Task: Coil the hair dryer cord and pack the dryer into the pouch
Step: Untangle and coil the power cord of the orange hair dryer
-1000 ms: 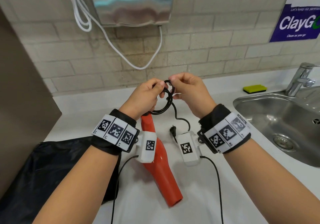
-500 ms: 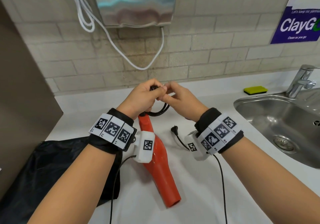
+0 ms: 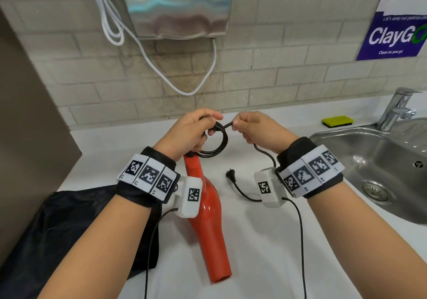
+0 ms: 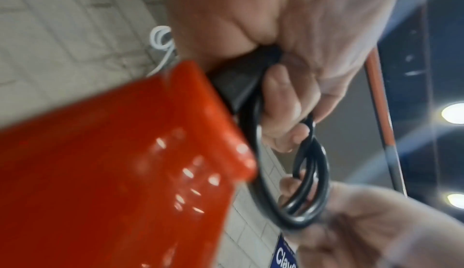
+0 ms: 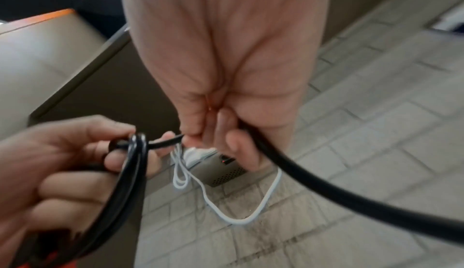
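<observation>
The red hair dryer (image 3: 209, 208) lies on the white counter (image 3: 265, 252), its nozzle toward me. My left hand (image 3: 191, 132) grips the coiled loops of its black cord (image 3: 216, 147) just above the handle end; the left wrist view shows the same coil (image 4: 308, 199) beside the red dryer body (image 4: 113, 173). My right hand (image 3: 254, 127) pinches the free run of cord (image 5: 301, 175) close to the coil (image 5: 130, 165). The slack trails down behind my right wrist to the plug (image 3: 231, 175) lying on the counter. The black pouch (image 3: 60, 236) lies flat at the lower left.
A steel sink (image 3: 381, 160) with a tap (image 3: 397, 106) fills the right side, with a yellow-green sponge (image 3: 337, 121) behind it. A steel hand dryer (image 3: 178, 5) and looped white cable (image 3: 143, 51) hang on the tiled wall. A brown panel (image 3: 30, 141) borders the left.
My right hand has drawn away to the right of the left hand, pulling a short stretch of cord taut from the coil. The plug has slid slightly on the counter.
</observation>
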The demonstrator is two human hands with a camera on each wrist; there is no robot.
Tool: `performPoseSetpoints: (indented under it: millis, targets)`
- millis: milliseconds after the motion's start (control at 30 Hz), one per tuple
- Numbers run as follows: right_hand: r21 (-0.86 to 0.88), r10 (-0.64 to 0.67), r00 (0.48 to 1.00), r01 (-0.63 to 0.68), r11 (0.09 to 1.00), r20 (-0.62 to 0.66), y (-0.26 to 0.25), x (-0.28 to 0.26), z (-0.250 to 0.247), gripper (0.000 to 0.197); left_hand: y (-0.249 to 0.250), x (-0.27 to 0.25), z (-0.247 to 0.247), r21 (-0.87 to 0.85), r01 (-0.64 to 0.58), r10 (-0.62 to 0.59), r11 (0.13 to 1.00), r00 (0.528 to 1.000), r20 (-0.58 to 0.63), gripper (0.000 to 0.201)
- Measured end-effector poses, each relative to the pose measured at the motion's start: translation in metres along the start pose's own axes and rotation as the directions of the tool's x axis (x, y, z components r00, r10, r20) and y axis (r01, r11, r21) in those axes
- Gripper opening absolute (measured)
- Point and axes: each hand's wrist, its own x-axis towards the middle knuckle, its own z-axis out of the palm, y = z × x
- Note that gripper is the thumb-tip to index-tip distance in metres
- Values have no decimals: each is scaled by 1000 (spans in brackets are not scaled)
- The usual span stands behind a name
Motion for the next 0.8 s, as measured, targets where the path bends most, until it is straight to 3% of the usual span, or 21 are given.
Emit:
performPoseSetpoints:
  millis: [167,333,433,533,667,800]
  targets:
    - [-124,-214,946,189,974,-243,-14,1,5,26,5,1,6,373,-111,69,921,990,123,23]
    - [-104,-332,889,316,943,-315,-15,-5,16,18,5,2,10,482,-171,145,859,985,91,14]
    - [-59,-298,913,293,954,-278,-7,-7,12,18,-2,5,7,478,-129,163,869,986,-29,21]
    - [-92,-183,971,170,981,-156,10,-10,8,22,-8,7,-1,443,-120,204,888,968,-146,23]
    - [-189,-79,997,79,979,8,21,-16,10,19,-12,10,-5,365,-146,217,920,963,-162,25]
    - [25,-143,989,144,989,-22,14,-19,13,16,-12,14,-5,322,-161,230,933,955,-188,26]
